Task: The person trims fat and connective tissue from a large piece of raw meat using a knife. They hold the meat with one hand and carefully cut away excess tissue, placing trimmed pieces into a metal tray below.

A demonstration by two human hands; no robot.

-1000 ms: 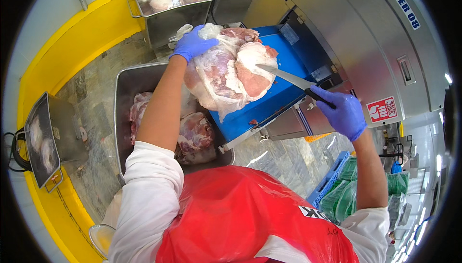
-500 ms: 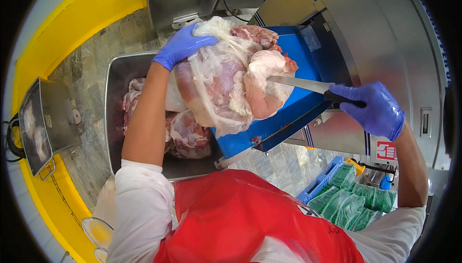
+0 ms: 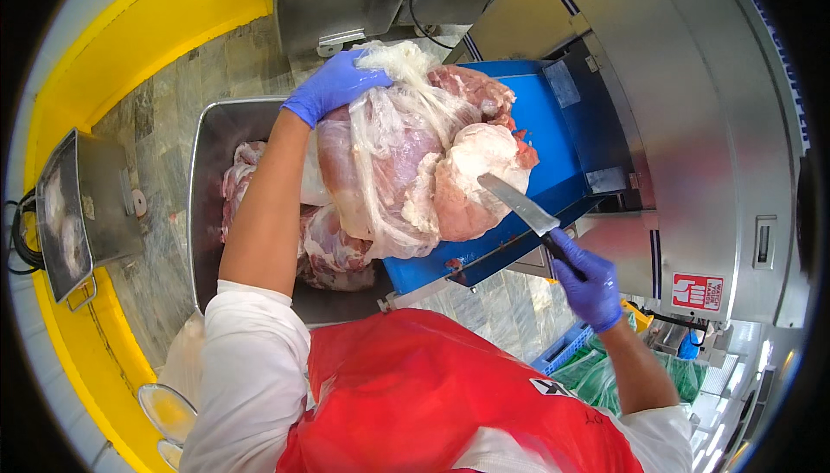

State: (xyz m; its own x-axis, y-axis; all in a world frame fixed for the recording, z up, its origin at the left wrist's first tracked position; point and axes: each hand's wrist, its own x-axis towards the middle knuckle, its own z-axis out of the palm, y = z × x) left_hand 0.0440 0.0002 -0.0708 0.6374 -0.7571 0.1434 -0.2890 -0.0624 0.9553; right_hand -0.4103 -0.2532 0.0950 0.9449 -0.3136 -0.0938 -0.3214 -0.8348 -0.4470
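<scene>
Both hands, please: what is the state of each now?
Left hand: on plastic-wrapped meat; grip cannot be told.
Right hand: closed, holding the knife.

The left hand (image 3: 339, 88), purple-gloved, holds plastic wrap (image 3: 376, 140) around a large piece of meat (image 3: 462, 201) that overhangs the left edge of a blue tray (image 3: 538, 114). Beyond the tray's near edge, the right hand (image 3: 588, 283) grips a knife (image 3: 523, 205), blade toward the meat. More cuts (image 3: 335, 244) lie in a steel bin (image 3: 206, 179).
</scene>
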